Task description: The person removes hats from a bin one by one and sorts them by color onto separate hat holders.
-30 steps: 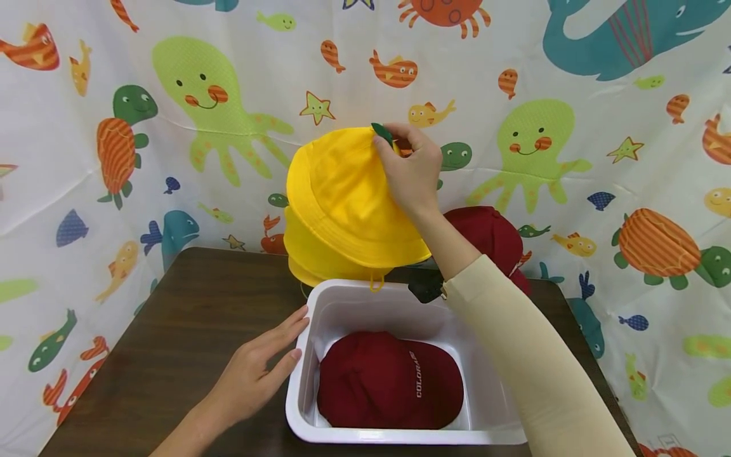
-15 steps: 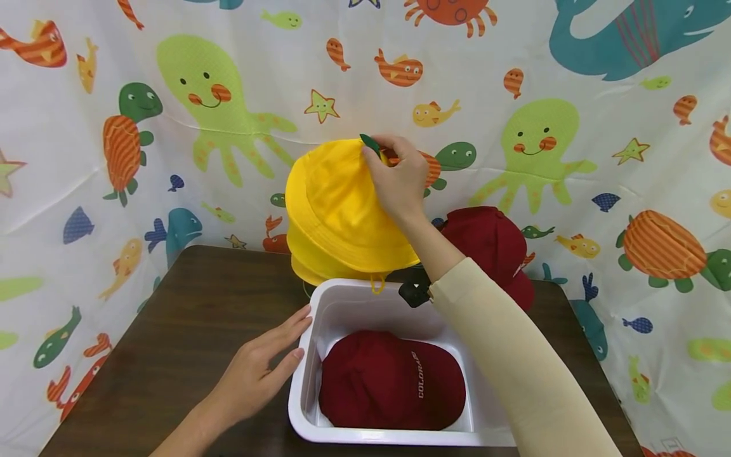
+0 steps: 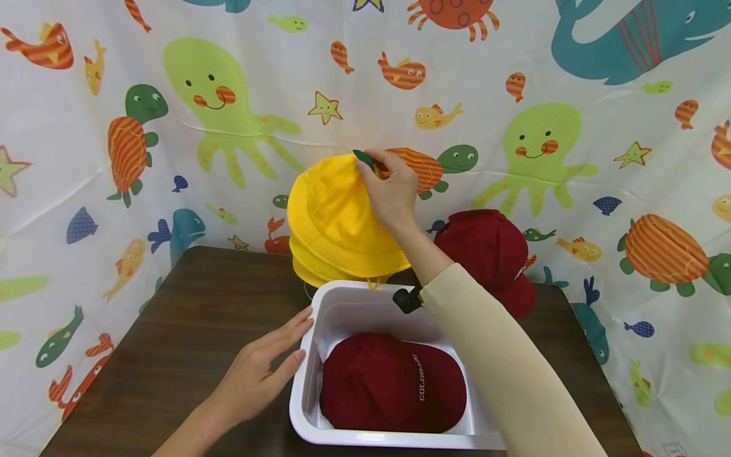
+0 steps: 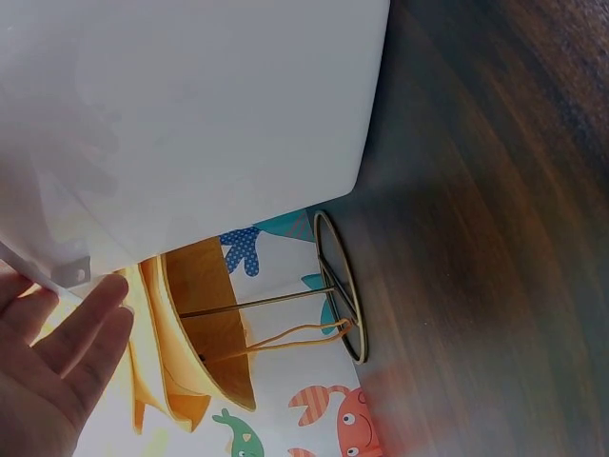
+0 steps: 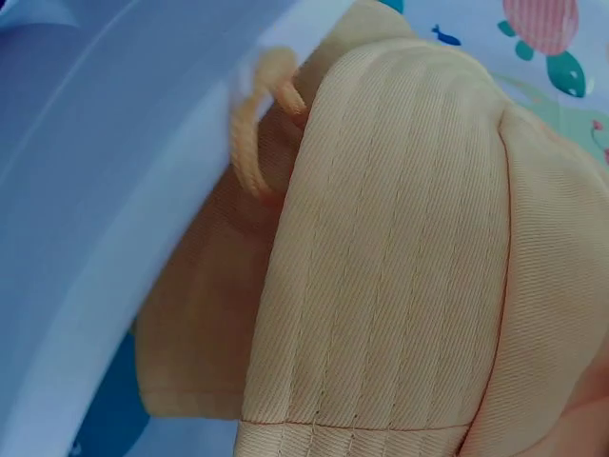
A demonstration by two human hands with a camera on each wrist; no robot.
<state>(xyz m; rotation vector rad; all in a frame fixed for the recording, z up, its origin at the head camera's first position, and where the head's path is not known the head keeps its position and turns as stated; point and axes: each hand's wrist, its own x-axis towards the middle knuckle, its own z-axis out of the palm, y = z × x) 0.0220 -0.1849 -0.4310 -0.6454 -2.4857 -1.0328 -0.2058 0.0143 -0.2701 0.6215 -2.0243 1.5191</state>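
My right hand [image 3: 394, 190] pinches the crown of a yellow bucket hat [image 3: 339, 219], right by its green leaf-shaped tab [image 3: 363, 158]. This hat sits tilted over more yellow hats [image 3: 308, 274] behind the bin; its stitched brim [image 5: 381, 257] fills much of the right wrist view. My left hand [image 3: 259, 368] rests its extended fingers against the left rim of a white plastic bin [image 3: 400, 439]. Inside the bin lies a maroon baseball cap [image 3: 365, 384] with white lettering on the brim side.
A thin wire stand [image 4: 266, 300] holds the yellow hats from below. Another maroon cap [image 3: 482, 251] is perched behind the bin to the right. The dark wooden table [image 3: 171, 330] meets a sea-animal print curtain [image 3: 268, 216] at the back.
My right hand has lowered the yellow bucket hat, moving slightly left, down onto the hats beneath it. My left hand has stayed at the bin's rim.
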